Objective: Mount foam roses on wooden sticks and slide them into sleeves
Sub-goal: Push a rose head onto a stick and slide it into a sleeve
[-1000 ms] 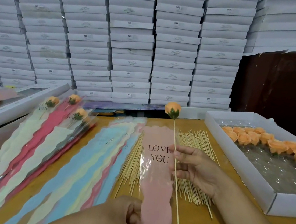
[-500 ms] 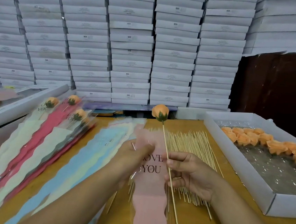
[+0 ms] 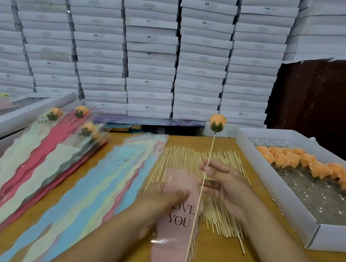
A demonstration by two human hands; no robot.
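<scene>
While right hand (image 3: 224,185) pinches wooden stick (image 3: 201,189) near-upright, foam rose (image 3: 217,123) on top, bare end down: pink sleeve (image 3: 176,218) lies just left, parallel, left hand (image 3: 158,202) fingers gripping its upper edge (mouth looks unopened). 1 stick, 1 sleeve; both hands equally near.

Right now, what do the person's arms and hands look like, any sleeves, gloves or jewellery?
Both forearms are bare right down to the frame edge, with no sleeves showing. The left hand and the right hand wear no gloves. No rings, watch or bracelets are visible. The fingernails look short and unpainted.
</scene>
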